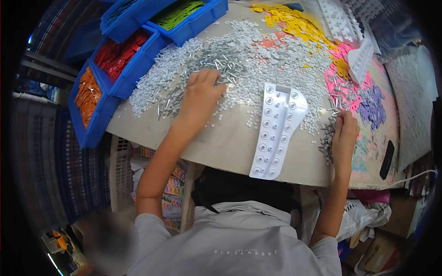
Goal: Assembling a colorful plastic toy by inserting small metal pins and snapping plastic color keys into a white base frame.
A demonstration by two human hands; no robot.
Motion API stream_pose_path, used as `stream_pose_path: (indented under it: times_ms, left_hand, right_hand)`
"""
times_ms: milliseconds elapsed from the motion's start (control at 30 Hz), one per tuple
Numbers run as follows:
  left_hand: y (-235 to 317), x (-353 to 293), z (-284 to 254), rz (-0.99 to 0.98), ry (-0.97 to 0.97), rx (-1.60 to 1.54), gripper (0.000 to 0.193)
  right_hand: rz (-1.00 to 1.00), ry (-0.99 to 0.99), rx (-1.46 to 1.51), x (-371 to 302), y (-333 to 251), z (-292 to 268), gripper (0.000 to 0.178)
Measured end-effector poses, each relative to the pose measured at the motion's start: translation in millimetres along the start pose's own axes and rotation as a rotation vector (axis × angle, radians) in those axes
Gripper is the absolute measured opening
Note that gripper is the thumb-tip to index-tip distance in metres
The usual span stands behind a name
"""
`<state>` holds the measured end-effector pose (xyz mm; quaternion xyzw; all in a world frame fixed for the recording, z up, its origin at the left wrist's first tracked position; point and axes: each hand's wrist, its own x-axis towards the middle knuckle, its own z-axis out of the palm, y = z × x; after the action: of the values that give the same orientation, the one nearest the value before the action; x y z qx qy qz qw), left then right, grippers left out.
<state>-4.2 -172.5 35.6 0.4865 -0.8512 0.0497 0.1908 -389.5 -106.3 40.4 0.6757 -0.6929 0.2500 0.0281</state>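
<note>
My left hand [200, 96] is down at the near side of a heap of silvery metal pins [225, 62], its fingers curled and partly hidden among them. My right hand [346, 135] has its fingertips drawn together at a smaller pile of metal pieces [328, 138] on the right; whatever is in the pinch is too small to tell. Between my hands lies a white plastic tray [277, 133] with one curved side. Rows of round white pieces sit in its cups. Many small white discs [290, 60] are spread behind it.
Blue bins [120, 94] at the left hold orange, red and green flat pieces. Yellow [299, 25], pink and purple pieces [372, 106] lie at the right. Another white tray [361, 60] leans at the back right. A black phone-like object [387, 160] lies near the right edge.
</note>
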Motion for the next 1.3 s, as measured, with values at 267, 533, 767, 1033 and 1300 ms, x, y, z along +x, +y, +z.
stream_pose_path:
  times_ms: [267, 533, 767, 1033, 1300]
  left_hand:
    - [11.1, 13.9, -9.2, -0.023, 0.111, -0.274, 0.013]
    - [61.6, 64.9, 8.8, -0.038, 0.083, -0.793, 0.02]
    - [67.3, 82.7, 43.4, -0.12, -0.02, -0.903, 0.011]
    - [71.2, 77.5, 55.6, -0.05, 0.093, -0.717, 0.009]
    - [67.2, 77.4, 58.7, -0.007, 0.158, -0.732, 0.01]
  right_hand:
    - [-0.028, 0.001, 0.089, -2.2, -9.1, -6.3, 0.008]
    - [-0.012, 0.043, 0.328, 11.4, -67.1, -2.8, 0.009]
    - [0.139, -0.167, 0.724, 18.4, -89.2, 11.2, 0.011]
    - [0.237, -0.176, 0.819, 14.5, -82.7, 21.1, 0.011]
    - [0.182, -0.205, 0.754, 19.4, -92.4, 20.3, 0.01]
